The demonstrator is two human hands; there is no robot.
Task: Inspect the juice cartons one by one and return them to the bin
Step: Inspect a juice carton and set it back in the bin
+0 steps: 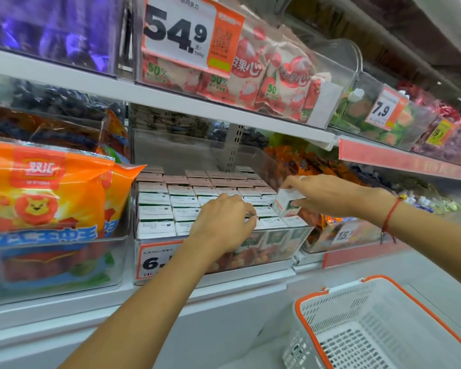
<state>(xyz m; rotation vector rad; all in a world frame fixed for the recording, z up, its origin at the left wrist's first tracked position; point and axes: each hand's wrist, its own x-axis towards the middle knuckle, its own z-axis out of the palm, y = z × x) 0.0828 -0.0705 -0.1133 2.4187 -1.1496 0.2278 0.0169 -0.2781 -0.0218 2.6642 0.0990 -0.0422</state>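
Note:
A clear plastic bin (301, 237) on the lower shelf holds several rows of small white juice cartons (168, 203) standing upright. My right hand (328, 194) grips one carton (286, 205) at the bin's right edge, tilted and raised partly above the row. My left hand (224, 222) lies over the front rows, its fingers curled round the top of a carton (250, 222) near the bin's front.
Orange snack bags (45, 193) fill the bin on the left. A price tag (155, 259) hangs on the juice bin's front. Red sweet packs (272, 78) sit on the shelf above. A white basket with an orange rim (378, 328) stands at the lower right.

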